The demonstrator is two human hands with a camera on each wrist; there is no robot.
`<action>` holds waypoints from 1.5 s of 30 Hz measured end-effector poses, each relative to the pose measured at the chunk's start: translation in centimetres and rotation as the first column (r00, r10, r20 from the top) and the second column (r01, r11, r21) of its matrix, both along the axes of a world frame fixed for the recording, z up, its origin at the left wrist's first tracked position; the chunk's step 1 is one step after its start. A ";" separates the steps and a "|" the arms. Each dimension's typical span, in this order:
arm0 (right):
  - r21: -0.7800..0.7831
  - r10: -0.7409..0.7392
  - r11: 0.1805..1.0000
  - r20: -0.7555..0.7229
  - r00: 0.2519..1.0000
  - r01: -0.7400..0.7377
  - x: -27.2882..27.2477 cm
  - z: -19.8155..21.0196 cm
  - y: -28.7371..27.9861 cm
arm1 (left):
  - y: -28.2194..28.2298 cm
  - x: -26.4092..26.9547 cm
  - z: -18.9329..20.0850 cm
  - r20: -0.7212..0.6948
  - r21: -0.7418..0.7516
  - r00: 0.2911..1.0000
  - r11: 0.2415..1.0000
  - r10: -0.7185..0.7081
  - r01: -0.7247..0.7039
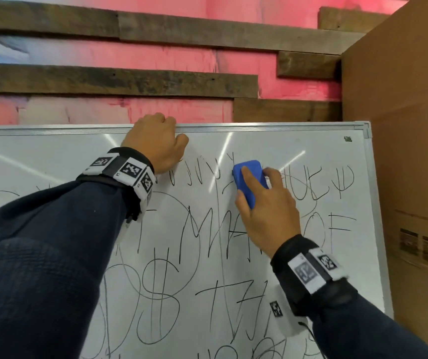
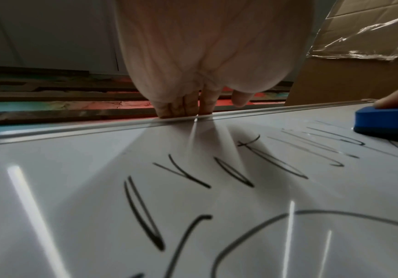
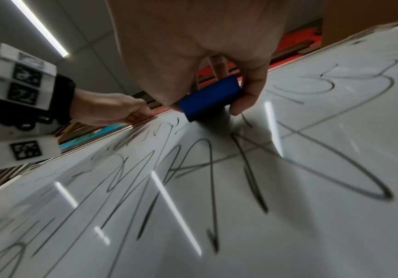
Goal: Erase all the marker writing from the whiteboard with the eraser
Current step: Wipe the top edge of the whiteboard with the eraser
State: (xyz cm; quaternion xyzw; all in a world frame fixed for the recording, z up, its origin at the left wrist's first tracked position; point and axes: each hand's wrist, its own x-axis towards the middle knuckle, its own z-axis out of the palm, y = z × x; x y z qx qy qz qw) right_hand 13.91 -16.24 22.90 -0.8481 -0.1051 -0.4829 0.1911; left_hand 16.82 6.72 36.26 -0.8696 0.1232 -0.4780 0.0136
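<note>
Hands: left (image 1: 156,141) gripping whiteboard (image 1: 52,161) frame, right (image 1: 267,216) clasping eraser (image 1: 249,181); cardboard box (image 1: 399,125) alongside.

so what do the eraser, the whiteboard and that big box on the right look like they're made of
Eraser: looks like a matte blue foam or plastic body, with a darker layer, probably felt, against the board.
Whiteboard: glossy white surface, shown by sharp streaks of reflected ceiling light; its frame looks like brushed silver metal, likely aluminium.
Box: plain brown corrugated cardboard, matte, with shiny clear wrap or tape in the left wrist view.
</note>
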 end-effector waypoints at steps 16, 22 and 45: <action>0.036 0.064 0.998 -0.151 0.986 -0.060 -0.5 1.1 3.1 | 1.7 -0.4 0.0 -0.196 -0.068 0.961 0.974 0.197 -0.214; 0.081 0.071 0.995 -0.105 0.992 -0.063 0.4 3.7 5.0 | 3.2 -0.9 0.4 -0.141 0.046 0.978 0.988 0.154 -0.149; 0.104 0.170 0.982 -0.132 0.977 -0.157 0.1 3.9 9.9 | 7.0 -1.6 -0.3 -0.123 -0.058 0.985 0.990 0.123 -0.131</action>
